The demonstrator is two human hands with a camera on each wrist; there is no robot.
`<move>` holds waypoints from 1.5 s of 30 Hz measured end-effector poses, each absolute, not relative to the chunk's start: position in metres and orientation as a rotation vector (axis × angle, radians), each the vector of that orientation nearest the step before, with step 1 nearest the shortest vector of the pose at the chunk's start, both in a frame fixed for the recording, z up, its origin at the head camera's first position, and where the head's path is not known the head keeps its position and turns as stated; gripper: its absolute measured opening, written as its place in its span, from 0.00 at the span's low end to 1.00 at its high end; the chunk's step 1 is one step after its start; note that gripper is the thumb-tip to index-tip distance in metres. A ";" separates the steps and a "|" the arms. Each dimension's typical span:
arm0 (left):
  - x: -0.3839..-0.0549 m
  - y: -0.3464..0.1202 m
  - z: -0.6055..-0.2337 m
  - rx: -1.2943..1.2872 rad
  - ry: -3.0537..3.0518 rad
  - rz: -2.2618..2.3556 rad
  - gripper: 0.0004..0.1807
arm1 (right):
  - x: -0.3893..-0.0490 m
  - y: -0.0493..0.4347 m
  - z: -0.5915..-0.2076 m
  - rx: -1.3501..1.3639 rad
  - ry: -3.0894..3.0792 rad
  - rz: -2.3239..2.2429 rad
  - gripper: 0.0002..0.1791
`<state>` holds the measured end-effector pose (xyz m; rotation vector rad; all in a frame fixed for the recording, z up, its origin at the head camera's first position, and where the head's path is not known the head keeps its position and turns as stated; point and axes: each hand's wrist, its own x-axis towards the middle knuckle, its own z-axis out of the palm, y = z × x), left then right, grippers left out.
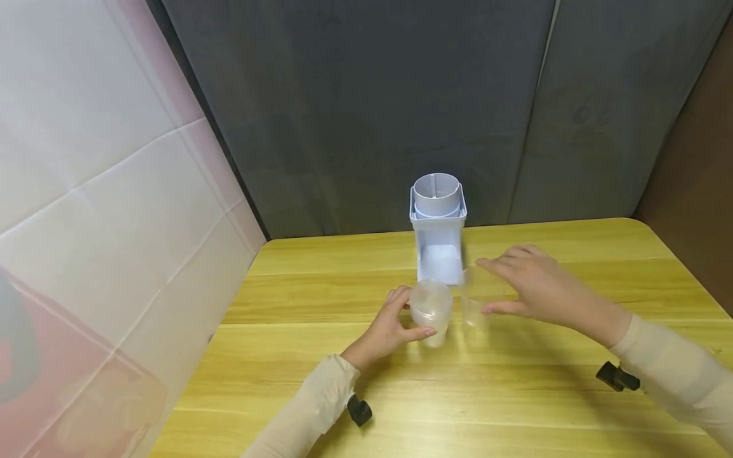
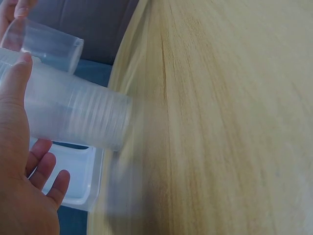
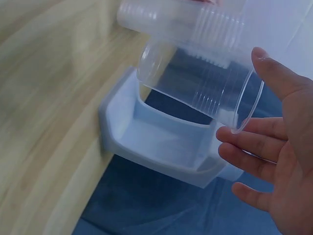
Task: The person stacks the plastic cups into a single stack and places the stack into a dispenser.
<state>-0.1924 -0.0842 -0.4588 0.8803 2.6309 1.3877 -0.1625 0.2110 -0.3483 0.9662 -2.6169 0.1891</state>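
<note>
A stack of clear plastic cups (image 1: 431,308) stands upright, low over the table or on it; I cannot tell which. My left hand (image 1: 385,332) holds it from the left, thumb in front and fingers behind. Just to the right, my right hand (image 1: 532,286) grips a single clear plastic cup (image 1: 481,296) near its rim, between thumb and fingers. The right wrist view shows this cup (image 3: 193,81) beside the stack (image 3: 171,19), its wall see-through and ribbed near the rim. Whether cup and stack touch is unclear.
Right behind the cups stands a pale plastic holder (image 1: 439,226) with a round tube on top and an open bay below. The wooden table (image 1: 321,299) ends at a dark cloth backdrop (image 1: 355,114). A white panel (image 1: 132,159) is on the left, a brown one (image 1: 695,165) right.
</note>
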 end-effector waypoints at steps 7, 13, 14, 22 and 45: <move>-0.194 -0.084 -0.459 0.894 2.631 1.391 0.38 | -0.163 0.211 -0.328 0.961 -2.571 0.182 0.43; -0.194 -0.084 -0.459 0.882 2.622 1.392 0.38 | -0.165 0.213 -0.315 0.991 -2.486 0.194 0.42; -0.194 -0.084 -0.460 0.882 2.620 1.394 0.38 | -0.165 0.213 -0.313 0.997 -2.473 0.197 0.42; -0.194 -0.085 -0.460 0.892 2.621 1.395 0.39 | -0.163 0.211 -0.299 0.980 -2.493 0.200 0.41; -0.195 -0.083 -0.460 0.894 2.601 1.407 0.40 | -0.169 0.195 -0.289 1.012 -2.499 0.210 0.41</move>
